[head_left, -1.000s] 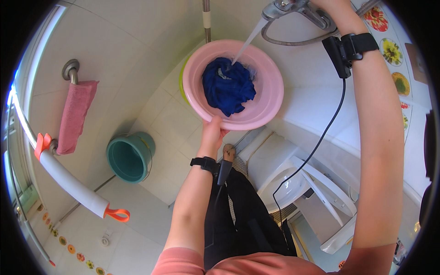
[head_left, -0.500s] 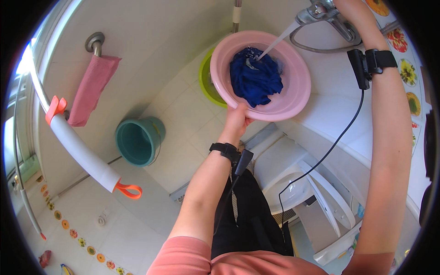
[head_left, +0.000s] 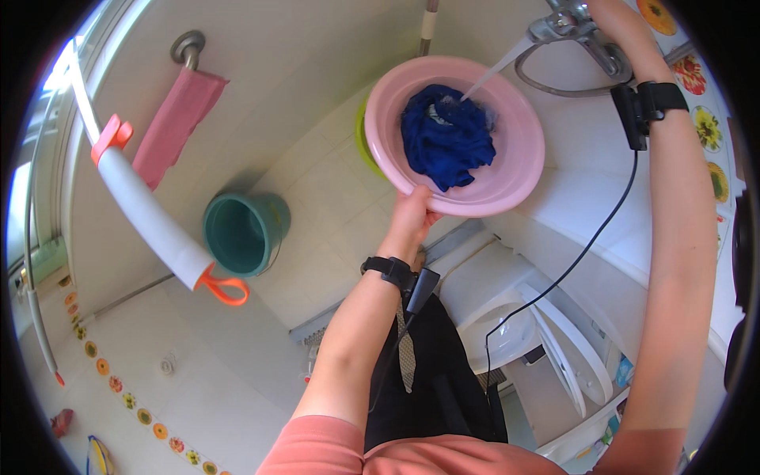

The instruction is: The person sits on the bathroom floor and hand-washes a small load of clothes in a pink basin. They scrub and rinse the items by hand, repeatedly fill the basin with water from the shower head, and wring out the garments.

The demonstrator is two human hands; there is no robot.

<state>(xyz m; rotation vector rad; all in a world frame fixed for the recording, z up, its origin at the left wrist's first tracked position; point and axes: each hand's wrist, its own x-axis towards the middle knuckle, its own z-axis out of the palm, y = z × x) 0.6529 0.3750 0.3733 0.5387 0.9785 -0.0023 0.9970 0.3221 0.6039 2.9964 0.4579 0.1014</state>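
My left hand (head_left: 412,215) grips the near rim of a pink plastic basin (head_left: 518,170), thumb over the edge and fingers underneath. Inside the basin lies a wet dark blue cloth (head_left: 447,142), bunched up, with a small pale patch near its top. A stream of water (head_left: 499,67) pours onto it from a chrome wall faucet (head_left: 564,25). My right hand (head_left: 613,17) reaches up beside that faucet at the upper right; its fingers are cut off by the picture's edge, so their grip is hidden.
A lime green basin (head_left: 366,146) shows partly behind the pink one. Left of it stands a teal bucket (head_left: 245,233). A toilet (head_left: 507,340) is close at my right, below a ledge. A pink towel (head_left: 182,119) hangs on the left wall near a grey tube with orange loops (head_left: 154,222).
The view has shifted a little, moving the scene slightly rightward. My left hand still holds the basin's rim, water keeps running, and my right hand stays by the faucet.
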